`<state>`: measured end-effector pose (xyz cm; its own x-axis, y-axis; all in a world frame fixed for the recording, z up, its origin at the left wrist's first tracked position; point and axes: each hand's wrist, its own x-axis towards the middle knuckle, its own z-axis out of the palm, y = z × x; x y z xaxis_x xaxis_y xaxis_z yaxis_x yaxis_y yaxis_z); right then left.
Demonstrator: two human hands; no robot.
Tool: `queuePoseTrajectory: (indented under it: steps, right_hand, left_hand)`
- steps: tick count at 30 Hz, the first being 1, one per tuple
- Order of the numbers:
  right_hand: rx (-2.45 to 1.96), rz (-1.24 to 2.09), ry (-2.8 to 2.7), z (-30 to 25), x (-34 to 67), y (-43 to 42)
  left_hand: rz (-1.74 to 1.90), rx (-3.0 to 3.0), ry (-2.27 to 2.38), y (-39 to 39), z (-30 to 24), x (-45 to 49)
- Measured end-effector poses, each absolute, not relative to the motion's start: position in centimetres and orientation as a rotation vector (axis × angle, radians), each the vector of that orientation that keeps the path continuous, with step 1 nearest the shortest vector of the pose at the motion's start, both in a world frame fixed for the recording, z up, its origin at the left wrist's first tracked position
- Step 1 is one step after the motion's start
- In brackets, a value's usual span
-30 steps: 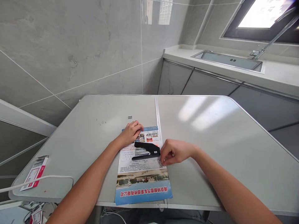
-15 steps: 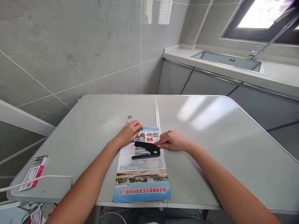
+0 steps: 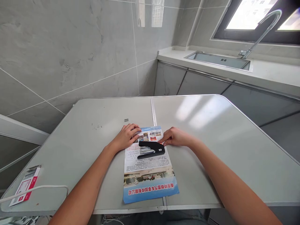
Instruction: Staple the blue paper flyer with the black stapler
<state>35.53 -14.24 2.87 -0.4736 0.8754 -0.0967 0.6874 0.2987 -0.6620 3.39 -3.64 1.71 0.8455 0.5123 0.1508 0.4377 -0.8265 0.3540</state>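
Note:
A printed leaflet (image 3: 150, 186) with a blue band lies flat across the table's seam, its print upside down to me. On top of it rests a black stapler (image 3: 152, 149) on its side, its jaws pointing left. My left hand (image 3: 126, 137) lies on the leaflet's upper left edge, fingers stretched and slightly curved, holding nothing. At the upper right edge, beside the stapler's rear end, my right hand (image 3: 176, 137) pinches the leaflet between thumb and fingers. Those fingertips are close to the stapler; whether they touch it I cannot tell.
Small strips of staples (image 3: 126, 120) lie beyond my left hand, with several loose staples (image 3: 96, 126) further left. A red and white package (image 3: 25, 186) and a white cable (image 3: 47, 187) are at the table's left front. Behind the table (image 3: 234, 150) are a wall and a sink counter (image 3: 269, 70).
The leaflet has shifted right over the table seam and turned slightly, carrying the stapler along. Both hands stay at its upper edges. The camera view has turned a little to the right.

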Motion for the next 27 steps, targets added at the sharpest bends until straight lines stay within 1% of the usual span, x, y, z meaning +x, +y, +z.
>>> queuePoseTrajectory:
  steps: [9, 11, 13, 15, 16, 19, 21, 27]
  right_hand:
    - [-1.529, 0.968, -2.213, 3.5, 37.8, -14.4]
    - [-1.563, 0.871, -2.265, 3.8, 37.8, -14.5]
    - [-1.581, 0.7, -2.266, 4.3, 37.4, -14.7]
    - [-1.569, 0.555, -2.159, 4.8, 36.6, -14.9]
    - [-1.53, 0.539, -2.111, 5.0, 36.0, -15.0]
    - [-1.307, 0.678, -2.166, 5.5, 33.8, -15.5]
    - [-1.241, 0.742, -2.267, 5.5, 32.2, -16.0]
    - [-1.521, 0.607, -2.249, 4.7, 29.5, -16.8]
  left_hand:
    - [0.365, 2.714, 0.663, -3.7, 1.7, 3.3]
    - [0.396, 2.717, 0.675, -3.8, 1.9, 3.4]
    - [0.418, 2.719, 0.681, -4.0, 2.0, 3.6]
    - [0.433, 2.717, 0.681, -4.2, 1.9, 3.9]
    - [0.443, 2.714, 0.683, -4.3, 1.8, 4.1]
    - [0.453, 2.698, 0.693, -4.5, 1.2, 4.4]
    - [0.425, 2.695, 0.703, -4.5, 0.7, 4.5]
    - [0.326, 2.696, 0.73, -4.3, 0.1, 4.2]
